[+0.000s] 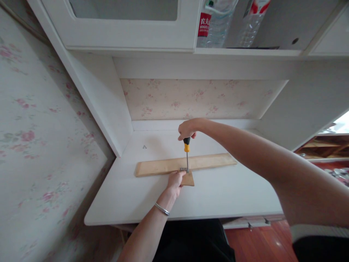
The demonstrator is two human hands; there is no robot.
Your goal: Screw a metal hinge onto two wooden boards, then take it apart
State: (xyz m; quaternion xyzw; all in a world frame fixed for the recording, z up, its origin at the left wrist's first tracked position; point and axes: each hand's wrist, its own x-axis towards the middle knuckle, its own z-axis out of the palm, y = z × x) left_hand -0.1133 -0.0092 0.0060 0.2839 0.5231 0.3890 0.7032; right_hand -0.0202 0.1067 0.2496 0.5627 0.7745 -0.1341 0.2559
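My right hand [188, 128] is closed around the handle of a screwdriver [187, 147] with a black and yellow grip. Its shaft points straight down, and the tip meets a small metal bracket [183, 169]. The bracket lies where a long wooden board [158, 166] and a short wooden piece [188, 179] come together. Gripping the short piece from its left side is my left hand [175, 179], with the thumb close to the bracket; some of its fingers are hidden underneath. Any screw under the tip is too small to make out.
A small dark metal part [144, 147] lies on the white desk [229, 196] behind the long board. Above hangs a white cabinet [131, 34] with plastic bottles [218, 25] on its open shelf. A floral-papered wall [49, 145] stands at the left.
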